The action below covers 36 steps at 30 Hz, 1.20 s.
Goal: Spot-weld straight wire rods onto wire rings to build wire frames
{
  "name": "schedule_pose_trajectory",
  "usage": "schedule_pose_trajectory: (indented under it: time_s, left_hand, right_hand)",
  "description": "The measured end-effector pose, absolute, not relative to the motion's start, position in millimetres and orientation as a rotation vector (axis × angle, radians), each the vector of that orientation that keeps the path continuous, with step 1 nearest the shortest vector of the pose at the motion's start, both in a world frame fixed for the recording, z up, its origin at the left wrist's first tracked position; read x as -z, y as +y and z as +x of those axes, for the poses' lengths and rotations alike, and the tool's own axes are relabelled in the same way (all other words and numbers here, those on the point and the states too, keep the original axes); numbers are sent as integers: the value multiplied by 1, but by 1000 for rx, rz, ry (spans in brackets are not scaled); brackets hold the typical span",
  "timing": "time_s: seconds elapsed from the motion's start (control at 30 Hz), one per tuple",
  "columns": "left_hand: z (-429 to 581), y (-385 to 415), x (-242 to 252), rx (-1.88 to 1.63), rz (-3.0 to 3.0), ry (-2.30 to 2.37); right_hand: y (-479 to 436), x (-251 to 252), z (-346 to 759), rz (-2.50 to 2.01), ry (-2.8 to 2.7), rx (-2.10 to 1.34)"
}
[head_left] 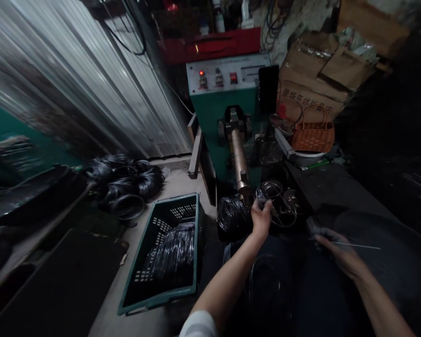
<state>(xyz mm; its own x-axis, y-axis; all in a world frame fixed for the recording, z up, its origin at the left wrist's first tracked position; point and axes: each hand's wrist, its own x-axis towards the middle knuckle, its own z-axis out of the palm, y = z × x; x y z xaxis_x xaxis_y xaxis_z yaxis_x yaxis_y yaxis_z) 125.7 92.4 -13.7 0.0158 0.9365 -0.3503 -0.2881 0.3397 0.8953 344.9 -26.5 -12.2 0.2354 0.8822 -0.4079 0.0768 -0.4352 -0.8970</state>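
My left hand [261, 216] reaches forward and pinches a thin wire at the tip of a brass-coloured shaft [239, 159] that sticks out of a green machine [228, 93]. A coil of dark wire [233, 214] sits just left of that hand, and another wire coil [272, 189] lies just behind it. My right hand [337, 250] is lower at the right, closed round a thin straight wire [361, 245] that points to the right. Both hands are dim and a little blurred.
A green plastic crate [192, 285] holding several shiny wire pieces stands on the floor at the left. Bundles of black wire coils [126, 180] lie by a corrugated metal wall. A woven basket [313, 135] and cardboard boxes [319, 70] sit at the right of the machine.
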Motion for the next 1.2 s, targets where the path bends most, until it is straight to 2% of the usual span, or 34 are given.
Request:
schedule_pose_trajectory:
  time_s: [0.1, 0.2, 0.3, 0.4, 0.5, 0.67, 0.83, 0.93, 1.03, 1.2]
  left_hand:
    - [123, 105, 18, -1062, 812, 1177]
    - [89, 65, 38, -865, 1130, 1318]
    - [46, -3, 52, -328, 1576, 1515]
    - [22, -52, 47, 237, 1831, 1465]
    - [23, -68, 34, 388, 1865, 1373]
    - [30, -86, 31, 235, 1819, 1315]
    - [21, -111, 50, -199, 1366, 1344]
    - [15, -95, 47, -552, 994, 1365]
    - [14, -64, 30, -692, 679, 1213]
    - [23, -37, 7, -814, 492, 1089]
  right_hand:
    - [-39, 20, 342, -1715, -932, -1296]
    - [-44, 19, 341, -1722, -885, -1313]
    - [-44, 22, 346, -1704, -803, -1323]
    - [-39, 29, 346, -1681, -768, -1315]
    - [-35, 30, 335, -1670, -789, -1258]
    - [-41, 12, 316, -1771, -921, -1083]
    - [-51, -9, 297, -1862, -1184, -1007]
    - [-61, -20, 273, -1713, -1560, -1167]
    - [-70, -24, 243, -1483, -1883, -1312]
    - [-64, -20, 210, -1325, -2235, -1160]
